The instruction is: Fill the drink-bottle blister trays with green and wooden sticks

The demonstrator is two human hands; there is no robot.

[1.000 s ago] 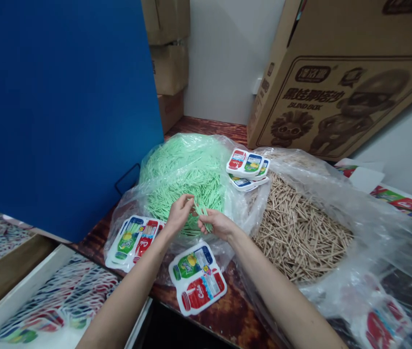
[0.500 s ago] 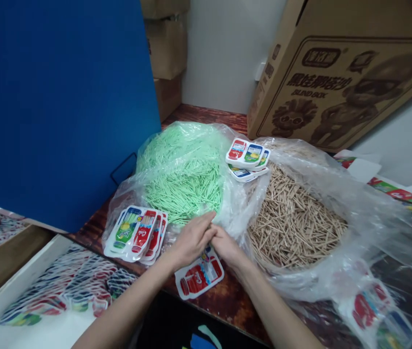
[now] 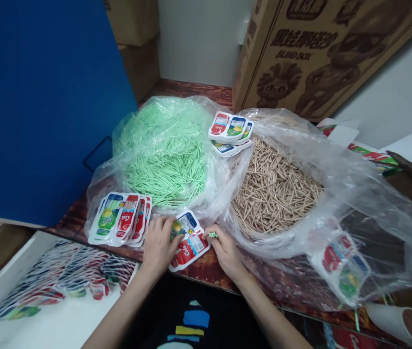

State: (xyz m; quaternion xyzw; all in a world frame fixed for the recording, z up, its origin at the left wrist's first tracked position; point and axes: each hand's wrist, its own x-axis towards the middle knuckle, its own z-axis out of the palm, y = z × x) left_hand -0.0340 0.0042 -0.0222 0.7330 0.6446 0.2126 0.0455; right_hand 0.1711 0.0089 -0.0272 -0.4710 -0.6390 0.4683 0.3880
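Now that the hands have parted, the left hand (image 3: 159,242) at lower centre lays its thumb over a bottle-printed packet (image 3: 194,245), hidden fingertips leaving its grip unclear; just right, the right hand (image 3: 227,253) pinches green sticks (image 3: 213,235), seemingly gathered into one bundle.

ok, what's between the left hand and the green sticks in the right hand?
One printed card, seen in the head view. The left hand overlaps its left side; the green sticks in the right hand sit by its right edge.
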